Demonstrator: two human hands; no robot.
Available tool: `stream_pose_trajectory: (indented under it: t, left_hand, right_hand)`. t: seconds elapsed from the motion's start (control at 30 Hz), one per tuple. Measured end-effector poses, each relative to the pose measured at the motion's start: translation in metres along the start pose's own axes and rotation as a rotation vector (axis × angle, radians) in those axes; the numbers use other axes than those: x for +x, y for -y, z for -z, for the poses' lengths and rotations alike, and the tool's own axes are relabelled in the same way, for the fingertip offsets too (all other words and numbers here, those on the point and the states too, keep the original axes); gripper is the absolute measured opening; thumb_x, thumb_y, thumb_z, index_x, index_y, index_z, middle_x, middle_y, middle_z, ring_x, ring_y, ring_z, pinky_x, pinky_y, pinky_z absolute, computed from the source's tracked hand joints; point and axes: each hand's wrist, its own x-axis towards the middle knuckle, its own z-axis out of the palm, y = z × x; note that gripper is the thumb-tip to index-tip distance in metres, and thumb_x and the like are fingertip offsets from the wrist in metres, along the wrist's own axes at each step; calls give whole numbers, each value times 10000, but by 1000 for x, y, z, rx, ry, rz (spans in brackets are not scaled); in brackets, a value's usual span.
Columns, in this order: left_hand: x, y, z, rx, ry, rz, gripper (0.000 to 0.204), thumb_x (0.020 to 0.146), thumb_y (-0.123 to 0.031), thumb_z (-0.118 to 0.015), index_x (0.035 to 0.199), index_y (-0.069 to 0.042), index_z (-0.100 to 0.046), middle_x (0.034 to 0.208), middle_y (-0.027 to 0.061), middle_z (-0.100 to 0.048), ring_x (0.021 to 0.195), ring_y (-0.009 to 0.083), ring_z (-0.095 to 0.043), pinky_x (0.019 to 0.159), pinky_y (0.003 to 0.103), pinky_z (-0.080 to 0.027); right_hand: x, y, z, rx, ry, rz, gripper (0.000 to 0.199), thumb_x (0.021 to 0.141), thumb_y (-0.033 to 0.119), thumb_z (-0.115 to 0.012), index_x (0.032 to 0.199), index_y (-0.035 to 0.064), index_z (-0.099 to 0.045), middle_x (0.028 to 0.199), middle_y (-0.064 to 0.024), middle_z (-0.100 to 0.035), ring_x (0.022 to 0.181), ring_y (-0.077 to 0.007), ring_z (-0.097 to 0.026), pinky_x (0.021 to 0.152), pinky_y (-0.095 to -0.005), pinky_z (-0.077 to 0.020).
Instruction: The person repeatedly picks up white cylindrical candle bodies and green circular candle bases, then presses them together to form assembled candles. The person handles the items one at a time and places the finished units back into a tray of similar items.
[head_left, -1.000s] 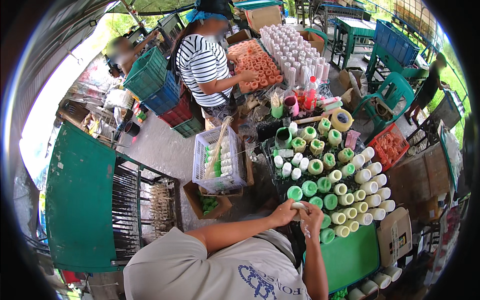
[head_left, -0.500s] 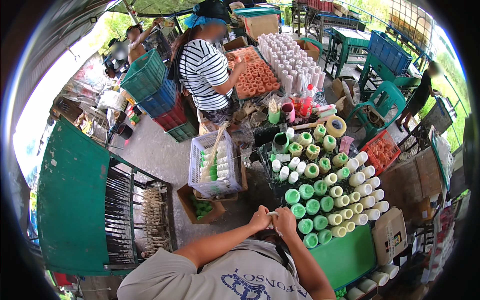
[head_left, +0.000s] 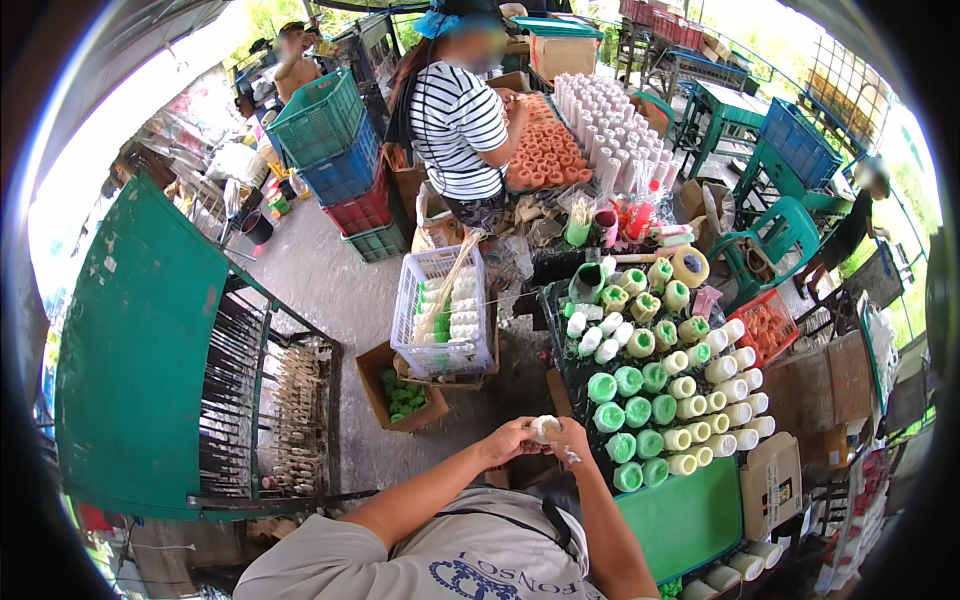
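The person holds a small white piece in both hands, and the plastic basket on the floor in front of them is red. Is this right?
Not quite. The head view shows the left hand and right hand together on the small white piece, but the plastic basket on the floor is white, not red.

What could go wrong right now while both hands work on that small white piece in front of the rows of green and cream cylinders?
The small white piece is pinched between the left hand and right hand over bare floor; a slip would probably drop it near the open cardboard box. The right elbow sits close to the packed green and cream cylinders; a careless swing might topple a row.
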Motion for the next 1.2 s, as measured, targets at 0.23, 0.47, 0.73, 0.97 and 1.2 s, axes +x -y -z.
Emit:
stream_pose_trajectory:
  t: [0.23, 0.47, 0.73, 0.97, 1.2]
  left_hand:
    - [-14, -11, -17, 194, 7, 22, 393, 1086, -225, -532, 1469, -148, -495, 1386, 17, -585, 1247, 139, -594, 1059, 344, -501]
    - [-11, 3, -27, 481, 33, -37, 428, 1098, -305, -536, 1485, -150, -438, 1380, 29, -543, 1216, 145, -573, 1012, 338, -541]
    - [3, 42, -9, 630, -429, -199, 362, 1088, -257, -557, 1340, -27, -432, 1276, 94, -475, 1075, 215, -636, 799, 348, -638]
    - [28, 38, 2, 600, -641, -379, 184, 1040, -144, -576, 1105, -26, -451, 1060, 136, -562, 831, 200, -669, 617, 319, -582]
    - [25, 16, -13, 1058, -657, -183, 105, 981, -90, -552, 1010, -37, -465, 807, 165, -641, 628, 245, -672, 527, 414, -524]
  right_hand:
    - [-30, -15, 23, 712, 231, -138, 381, 1013, 201, -676, 1271, -67, -591, 1173, -138, -679, 1026, -236, -712, 868, -378, -642]
    - [-18, -37, 18, 562, 176, -109, 293, 916, 132, -760, 1137, -20, -640, 1016, -119, -685, 893, -242, -725, 681, -363, -670]
    - [-4, -28, -15, -123, -183, 258, 226, 816, 124, -675, 1026, 103, -594, 815, -231, -700, 743, -461, -682, 621, -547, -533]
    - [4, 14, -2, -330, -72, 291, 202, 903, 269, -621, 1048, 167, -523, 790, -207, -713, 766, -461, -705, 622, -566, -519]
    - [7, -2, 2, -363, 106, 281, 336, 894, 239, -646, 1196, 123, -558, 899, -175, -723, 862, -406, -720, 716, -502, -560]
